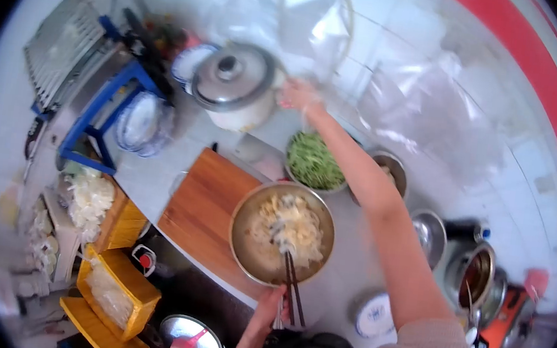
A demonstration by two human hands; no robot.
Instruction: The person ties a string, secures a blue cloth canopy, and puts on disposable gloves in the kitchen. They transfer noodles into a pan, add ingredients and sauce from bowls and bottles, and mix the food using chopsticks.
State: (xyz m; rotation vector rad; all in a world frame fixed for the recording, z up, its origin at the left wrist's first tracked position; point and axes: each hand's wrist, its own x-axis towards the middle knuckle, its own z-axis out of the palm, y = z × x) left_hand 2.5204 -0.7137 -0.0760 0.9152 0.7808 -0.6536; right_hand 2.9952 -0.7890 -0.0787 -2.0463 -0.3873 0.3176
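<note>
My right hand [298, 96] is stretched far across the table, its fingers closed at the side of a lidded pot [242, 117]; blur softens the grip. Close to my body, my left hand [269, 305] is closed at the near rim of a metal bowl [238, 238]. Pale noodle-like strips [293, 226] lie in that bowl. A pair of dark chopsticks [292, 289] leans in it, with the ends beside my left hand. Under my right forearm stands a bowl of shredded green vegetable [314, 161].
A wooden cutting board [208, 197] lies left of the metal bowl, with a cleaver [257, 155] behind it. Plates [141, 122] sit by a blue frame [95, 138]. Yellow drawers [120, 293] stand open at lower left. A pot of dark liquid [478, 276] is at right.
</note>
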